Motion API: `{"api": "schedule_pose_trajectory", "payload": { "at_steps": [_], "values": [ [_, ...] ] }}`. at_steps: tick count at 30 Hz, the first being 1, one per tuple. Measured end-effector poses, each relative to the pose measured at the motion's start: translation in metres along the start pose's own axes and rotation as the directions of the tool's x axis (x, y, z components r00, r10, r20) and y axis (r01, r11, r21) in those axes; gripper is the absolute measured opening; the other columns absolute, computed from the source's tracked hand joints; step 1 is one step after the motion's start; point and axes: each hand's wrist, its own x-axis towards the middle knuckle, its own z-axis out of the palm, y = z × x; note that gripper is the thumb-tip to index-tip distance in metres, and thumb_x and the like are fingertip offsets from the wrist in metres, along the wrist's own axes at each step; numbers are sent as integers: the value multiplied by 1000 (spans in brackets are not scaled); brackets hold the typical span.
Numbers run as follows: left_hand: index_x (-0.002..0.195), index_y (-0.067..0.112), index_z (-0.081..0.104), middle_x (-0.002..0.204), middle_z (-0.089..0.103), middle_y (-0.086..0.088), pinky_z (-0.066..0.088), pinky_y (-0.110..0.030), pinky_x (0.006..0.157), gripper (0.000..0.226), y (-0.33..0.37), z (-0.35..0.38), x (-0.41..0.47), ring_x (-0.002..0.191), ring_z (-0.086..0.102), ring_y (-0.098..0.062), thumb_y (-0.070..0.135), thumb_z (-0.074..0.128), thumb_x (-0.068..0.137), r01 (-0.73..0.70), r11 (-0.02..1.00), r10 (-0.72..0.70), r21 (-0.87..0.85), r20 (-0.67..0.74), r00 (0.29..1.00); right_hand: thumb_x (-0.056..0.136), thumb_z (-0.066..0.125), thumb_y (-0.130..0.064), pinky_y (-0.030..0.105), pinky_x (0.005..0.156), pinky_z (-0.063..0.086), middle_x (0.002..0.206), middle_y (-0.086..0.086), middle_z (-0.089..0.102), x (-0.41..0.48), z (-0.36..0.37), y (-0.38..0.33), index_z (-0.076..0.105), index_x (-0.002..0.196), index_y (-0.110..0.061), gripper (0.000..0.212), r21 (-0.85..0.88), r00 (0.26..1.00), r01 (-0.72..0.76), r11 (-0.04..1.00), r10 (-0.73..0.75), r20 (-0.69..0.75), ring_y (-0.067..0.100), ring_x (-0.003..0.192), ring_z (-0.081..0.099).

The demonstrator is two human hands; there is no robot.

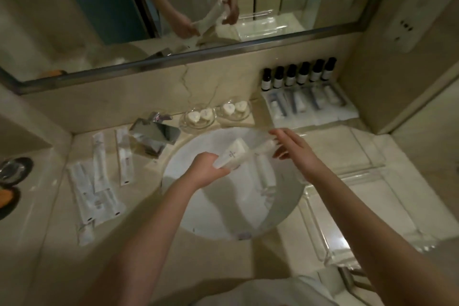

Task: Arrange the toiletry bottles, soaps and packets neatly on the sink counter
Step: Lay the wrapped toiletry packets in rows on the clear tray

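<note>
While a white packet (232, 154) is held over the sink (223, 218), likely being straightened, the left hand (207, 169) grip pinches its 7 o'clock end, the right hand (290, 144) its 1 o'clock end.

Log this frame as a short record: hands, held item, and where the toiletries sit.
left hand: grips a white packet over the basin
right hand: pinches the packet's far end
bottles: six dark ones in a row against the back wall, right
soaps: four heart-shaped, two per glass dish, behind the basin
other packets: long ones lying left of the tap; more in front of the bottles
</note>
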Motion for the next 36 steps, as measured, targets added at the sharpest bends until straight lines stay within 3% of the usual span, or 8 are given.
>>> {"api": "schedule_pose_trajectory", "payload": {
  "at_steps": [4,7,10,15,21,25,31,36],
  "values": [
    [99,8,66,68,56,3,41,-21,52,22,23,21,8,60,53,-11,21,70,82,117,946,-96,-304,83,992,84,61,-42,31,79,50,101,-2,70,5,-5,14,64,99,-34,17,-56,996,74,996,-70,57,19,91,66],
    [98,13,64,69,56,3,41,-20,52,17,45,41,13,60,52,-10,20,69,83,150,902,-105,-406,130,986,78,66,-43,37,79,52,87,-12,70,14,-2,20,66,89,-37,12,-66,993,114,991,-115,-20,11,84,66],
    [83,17,62,65,52,2,36,-19,49,7,58,55,23,54,46,-9,18,69,83,151,866,-103,-476,126,987,86,65,-19,33,75,51,84,-4,68,21,-11,19,65,90,-24,7,108,987,130,986,-119,-105,12,79,63],
    [84,17,61,62,46,2,34,-17,46,4,73,55,45,52,40,-10,17,64,86,82,817,-67,-570,48,997,92,56,-11,21,68,53,84,8,66,36,-62,5,59,104,-7,13,133,972,165,977,-138,-190,12,74,64],
    [78,22,56,63,50,0,39,-25,56,11,101,56,73,54,44,-12,25,59,88,32,839,-58,-543,-32,998,93,54,-16,27,69,43,84,5,62,59,-127,8,60,91,-18,6,-282,996,84,956,-72,52,12,73,59],
    [80,20,55,63,50,1,40,-28,57,9,111,64,85,55,46,-14,24,58,87,23,834,-53,-551,-38,998,92,55,-15,35,91,43,114,10,64,79,-145,41,65,110,-8,21,-755,959,106,647,135,250,27,103,58],
    [83,20,54,65,52,1,41,-28,58,6,109,72,89,56,46,-13,24,58,88,31,848,-49,-529,-19,999,90,49,-10,34,94,40,125,4,57,84,-140,77,60,120,-19,33,-854,874,94,512,368,317,27,117,51],
    [86,18,54,66,53,-1,42,-29,61,6,108,76,89,55,47,-14,23,55,89,48,846,-62,-532,-9,998,83,60,-19,35,84,44,106,7,59,78,-130,102,65,110,-21,28,-866,934,174,469,199,296,26,105,53]
  ]
}}
